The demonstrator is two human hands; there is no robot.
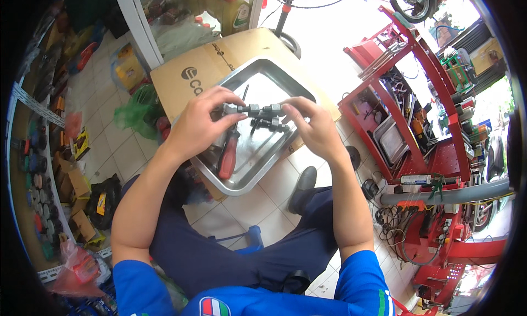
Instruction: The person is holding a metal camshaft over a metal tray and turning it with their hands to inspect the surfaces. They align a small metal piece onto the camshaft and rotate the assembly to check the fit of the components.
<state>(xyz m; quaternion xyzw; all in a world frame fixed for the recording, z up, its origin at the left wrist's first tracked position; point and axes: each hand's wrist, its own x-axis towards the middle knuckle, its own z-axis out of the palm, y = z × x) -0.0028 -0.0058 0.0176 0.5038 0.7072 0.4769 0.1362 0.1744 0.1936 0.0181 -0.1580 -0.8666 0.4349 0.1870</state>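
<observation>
Two hands, left hand (pixel 200 120) and right hand (pixel 313 124), gripping one metal part (pixel 257 111), one tray (pixel 285 77) beneath, one red-handled screwdriver (pixel 228 154) at seven o'clock

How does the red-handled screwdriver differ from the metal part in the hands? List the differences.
The red-handled screwdriver lies loose in the metal tray, touched by no hand; the metal part is held above the tray between the left hand and the right hand. The screwdriver has a bright red handle; the part is grey and black. The screwdriver points away from the person; the part runs crosswise. Both are long and slim.
</observation>
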